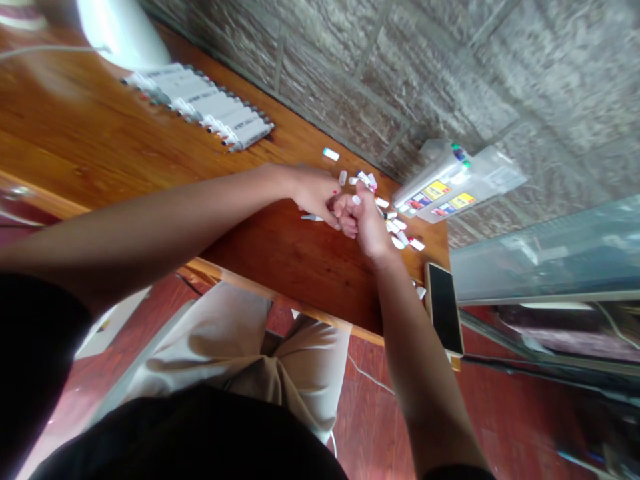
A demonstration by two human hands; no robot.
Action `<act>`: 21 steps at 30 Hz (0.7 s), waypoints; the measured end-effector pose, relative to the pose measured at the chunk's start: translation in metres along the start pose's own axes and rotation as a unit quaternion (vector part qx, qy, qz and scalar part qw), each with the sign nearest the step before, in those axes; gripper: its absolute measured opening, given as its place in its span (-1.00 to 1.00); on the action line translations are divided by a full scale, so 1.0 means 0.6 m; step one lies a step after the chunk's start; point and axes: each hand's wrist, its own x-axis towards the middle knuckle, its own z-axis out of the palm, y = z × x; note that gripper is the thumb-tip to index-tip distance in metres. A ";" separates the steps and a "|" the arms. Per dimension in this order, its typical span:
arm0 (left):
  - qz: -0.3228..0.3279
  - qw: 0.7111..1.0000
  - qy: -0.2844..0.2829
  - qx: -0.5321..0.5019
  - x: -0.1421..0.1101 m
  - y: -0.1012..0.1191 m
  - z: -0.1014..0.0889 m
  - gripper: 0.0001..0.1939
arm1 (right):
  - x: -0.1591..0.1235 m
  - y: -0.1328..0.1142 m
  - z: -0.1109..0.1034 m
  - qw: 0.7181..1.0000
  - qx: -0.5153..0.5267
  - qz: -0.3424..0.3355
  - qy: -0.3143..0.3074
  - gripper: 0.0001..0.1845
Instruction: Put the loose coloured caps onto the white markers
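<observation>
Over the wooden desk (300, 260) my two hands meet, fingers close together. My right hand (367, 223) is closed, with a small white marker cap (356, 199) pinched at its thumb. My left hand (316, 192) curls in against the right fingers; its grip is mostly hidden, so what it holds I cannot make out. A grey, pointed end (311, 217) shows just below the left hand. Loose white caps (397, 225), some with coloured ends, lie scattered behind and to the right of my hands. One more cap (331, 154) lies apart near the wall.
A row of grey-white markers (205, 103) lies at the back left, beside a white rounded object (123, 33) with a cable. A clear plastic case (450, 183) leans at the brick wall (340, 60). A phone (445, 308) sits on the right edge.
</observation>
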 end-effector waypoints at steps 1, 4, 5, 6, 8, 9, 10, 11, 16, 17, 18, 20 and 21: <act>0.007 1.000 0.002 -0.003 -0.001 0.002 0.000 -0.74 | 0.000 0.001 -0.001 1.000 0.005 0.001 -0.003 -0.32; 0.018 1.000 0.004 -0.023 -0.003 0.005 -0.001 -0.75 | 0.003 0.004 -0.005 0.999 0.029 0.013 -0.007 -0.36; 0.017 0.999 0.005 -0.033 -0.003 0.006 -0.001 -0.76 | 0.004 0.004 -0.006 0.999 0.033 0.014 -0.007 -0.36; 0.018 0.999 0.007 -0.042 -0.003 0.006 -0.001 -0.76 | 0.005 0.004 -0.007 0.999 0.033 0.013 -0.007 -0.36; 0.025 0.998 0.013 -0.056 -0.002 0.005 -0.001 -0.76 | 0.006 0.004 -0.008 1.000 0.022 0.007 -0.009 -0.35; 0.028 0.998 0.016 -0.060 -0.002 0.005 -0.001 -0.76 | 0.007 0.004 -0.008 1.000 0.015 0.004 -0.010 -0.35; 0.033 0.997 0.016 -0.062 -0.002 0.004 -0.002 -0.77 | 0.007 0.004 -0.008 1.000 0.010 0.003 -0.011 -0.34; 0.042 0.997 0.013 -0.063 -0.002 0.003 -0.002 -0.78 | 0.007 0.004 -0.008 1.000 0.006 0.003 -0.010 -0.34; 0.087 0.993 -0.002 -0.075 -0.004 0.004 -0.003 -0.84 | 0.007 0.007 -0.009 1.000 -0.008 0.000 -0.007 -0.31; 0.084 0.994 0.000 -0.073 -0.005 0.005 -0.003 -0.84 | 0.008 0.008 -0.009 1.000 -0.011 -0.003 -0.008 -0.31; 0.082 0.994 0.001 -0.069 -0.005 0.006 -0.003 -0.83 | 0.008 0.008 -0.010 1.000 -0.013 -0.007 -0.009 -0.30; 0.077 0.995 0.004 -0.059 -0.005 0.007 -0.003 -0.80 | 0.010 0.009 -0.011 1.000 -0.018 -0.013 -0.009 -0.29; 0.070 0.996 0.008 -0.051 -0.004 0.007 -0.003 -0.79 | 0.010 0.008 -0.010 1.000 -0.023 -0.014 -0.009 -0.28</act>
